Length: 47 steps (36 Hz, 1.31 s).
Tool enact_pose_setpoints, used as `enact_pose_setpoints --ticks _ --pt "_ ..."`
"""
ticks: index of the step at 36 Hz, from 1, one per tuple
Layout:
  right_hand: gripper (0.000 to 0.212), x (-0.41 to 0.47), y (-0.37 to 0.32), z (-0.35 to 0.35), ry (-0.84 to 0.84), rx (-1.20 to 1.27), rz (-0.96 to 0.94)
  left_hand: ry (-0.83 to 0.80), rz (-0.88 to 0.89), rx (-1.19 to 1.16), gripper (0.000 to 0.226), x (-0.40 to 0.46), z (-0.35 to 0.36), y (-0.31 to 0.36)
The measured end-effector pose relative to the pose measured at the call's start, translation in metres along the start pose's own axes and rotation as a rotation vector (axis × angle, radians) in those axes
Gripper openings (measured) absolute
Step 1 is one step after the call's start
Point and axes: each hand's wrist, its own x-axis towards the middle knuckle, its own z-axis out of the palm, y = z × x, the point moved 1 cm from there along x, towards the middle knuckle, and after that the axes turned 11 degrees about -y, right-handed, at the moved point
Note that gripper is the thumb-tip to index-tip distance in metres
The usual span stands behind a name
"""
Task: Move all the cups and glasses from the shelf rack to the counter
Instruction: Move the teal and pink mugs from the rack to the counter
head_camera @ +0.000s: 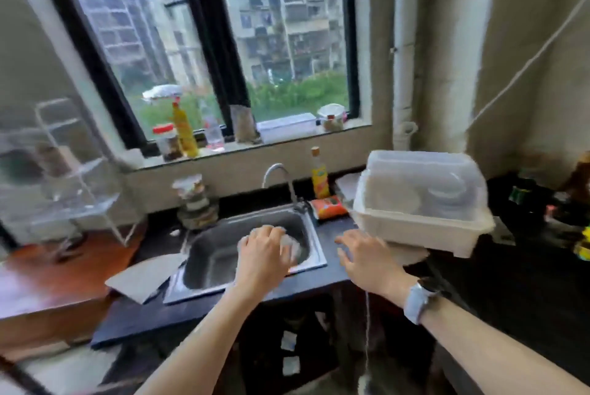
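My left hand [263, 251] is closed around a clear glass [292, 246] and holds it over the steel sink [249, 279]. My right hand [367, 259] hovers open, fingers spread, above the dark counter [329, 235] just right of the sink, below the front of a covered dish box [421, 203]. The white wire shelf rack [76, 171] stands at the far left on a wooden surface, badly blurred. Clear glassware seems to sit on its shelves, but I cannot make out single pieces.
A faucet [282, 177] rises behind the sink, with a yellow bottle [320, 177] and an orange pack [329, 208] beside it. Stacked jars [194, 203] stand left of the sink. A grey board [143, 276] lies at the sink's left. Bottles and boxes line the window sill [255, 145].
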Motion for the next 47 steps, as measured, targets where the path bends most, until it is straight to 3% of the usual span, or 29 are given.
enact_pose_setpoints --ticks 10,17,27,35,47 --pt "0.033 0.126 -0.227 0.052 -0.094 0.056 -0.420 0.201 -0.449 -0.052 0.038 -0.071 -0.091 -0.238" --pt "0.034 0.217 -0.337 0.078 -0.138 0.113 -0.582 0.308 -0.593 -0.063 0.032 -0.062 -0.138 -0.349" --pt "0.032 0.380 -0.467 0.104 -0.132 0.261 -0.699 0.444 -0.666 -0.157 0.031 0.014 -0.204 -0.506" --pt "0.036 0.463 -0.552 0.157 -0.203 0.412 -0.735 0.475 -0.688 -0.303 0.024 0.038 -0.196 -0.615" --pt "0.051 0.576 -0.673 0.225 -0.253 0.548 -0.579 0.509 -0.569 -0.479 0.026 0.113 -0.180 -0.791"
